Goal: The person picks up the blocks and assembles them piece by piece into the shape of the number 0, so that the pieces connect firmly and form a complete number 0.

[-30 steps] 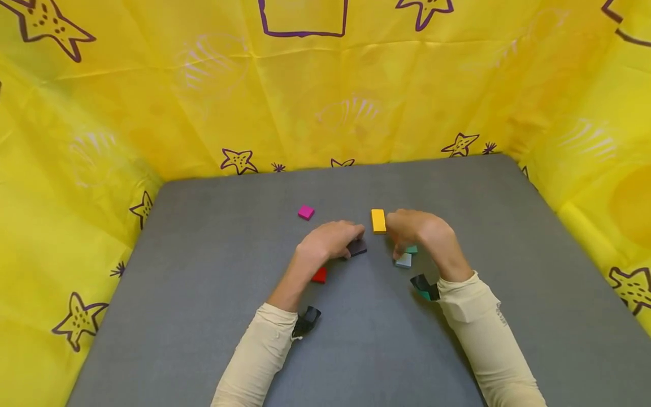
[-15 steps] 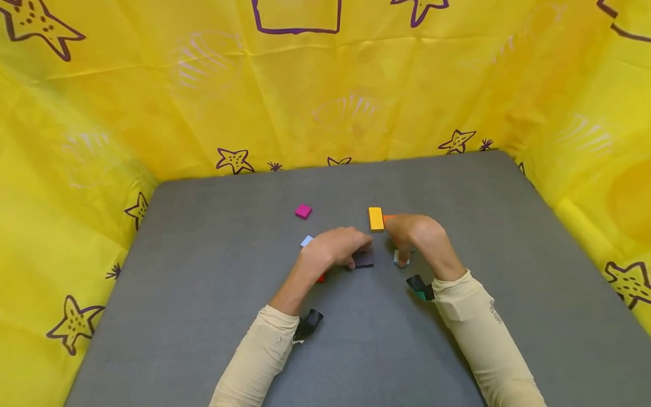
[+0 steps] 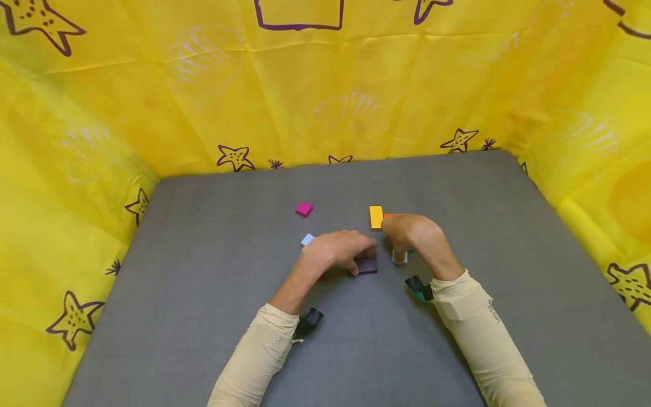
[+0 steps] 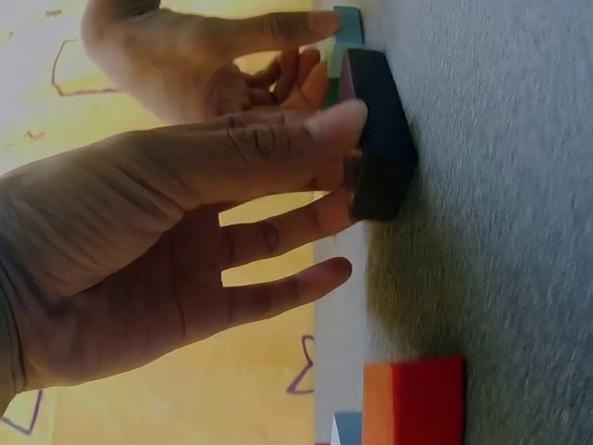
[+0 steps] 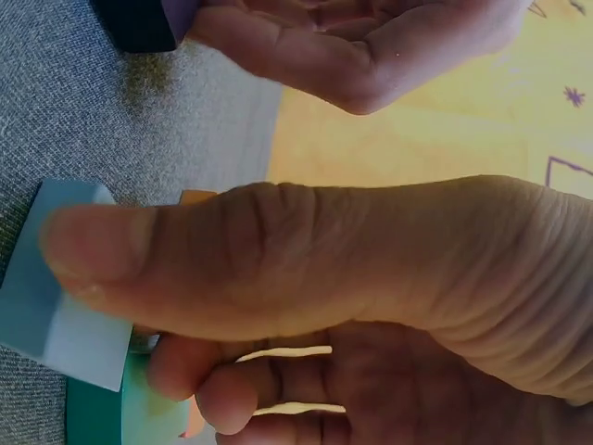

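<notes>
My left hand grips a flat, dark block near the middle of the table. In the left wrist view its thumb presses one face of the dark block, with fingers behind and the last finger extended apart. To the right, my right hand pinches a light blue block, its thumb lying across the block's face in the right wrist view. Right against that light blue block is a green block. The right fingertips are partly hidden behind the thumb and block.
Beyond the right hand lie a yellow block and an orange block. A magenta block and a pale blue block lie left. A red block sits near the left hand. Yellow patterned cloth borders the grey table.
My left hand has brought the dark block rightward and nearer to me, uncovering the pale blue block and covering the red one. The right hand has shifted slightly left, showing the orange block.
</notes>
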The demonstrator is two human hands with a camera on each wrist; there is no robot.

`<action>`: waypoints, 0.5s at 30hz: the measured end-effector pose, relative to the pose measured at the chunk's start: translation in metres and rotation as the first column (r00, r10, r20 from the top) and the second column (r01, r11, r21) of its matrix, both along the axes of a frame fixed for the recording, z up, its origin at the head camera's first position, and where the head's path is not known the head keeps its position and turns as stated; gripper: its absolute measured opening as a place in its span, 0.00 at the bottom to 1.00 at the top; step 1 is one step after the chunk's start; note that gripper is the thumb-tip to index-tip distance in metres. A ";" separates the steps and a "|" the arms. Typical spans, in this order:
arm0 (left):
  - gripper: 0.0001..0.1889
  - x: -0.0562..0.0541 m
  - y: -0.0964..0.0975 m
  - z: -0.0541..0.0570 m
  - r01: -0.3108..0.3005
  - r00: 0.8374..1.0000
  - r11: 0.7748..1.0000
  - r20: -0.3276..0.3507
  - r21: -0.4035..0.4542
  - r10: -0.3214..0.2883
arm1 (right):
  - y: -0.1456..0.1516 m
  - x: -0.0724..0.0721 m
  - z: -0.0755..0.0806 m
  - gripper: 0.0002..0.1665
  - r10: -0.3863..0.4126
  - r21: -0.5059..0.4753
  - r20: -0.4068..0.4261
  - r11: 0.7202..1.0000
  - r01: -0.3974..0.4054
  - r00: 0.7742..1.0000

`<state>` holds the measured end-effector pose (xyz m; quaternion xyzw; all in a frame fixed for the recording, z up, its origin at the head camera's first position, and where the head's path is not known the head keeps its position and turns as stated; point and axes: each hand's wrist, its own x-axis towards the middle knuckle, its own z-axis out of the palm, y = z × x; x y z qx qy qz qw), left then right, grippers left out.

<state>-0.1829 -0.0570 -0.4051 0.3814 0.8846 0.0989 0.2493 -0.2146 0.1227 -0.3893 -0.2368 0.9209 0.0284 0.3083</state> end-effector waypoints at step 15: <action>0.18 -0.003 -0.047 0.029 -0.218 0.962 0.945 0.109 -0.244 0.250 | -0.004 -0.001 -0.004 0.23 0.066 -0.070 -0.024 0.995 -0.067 0.998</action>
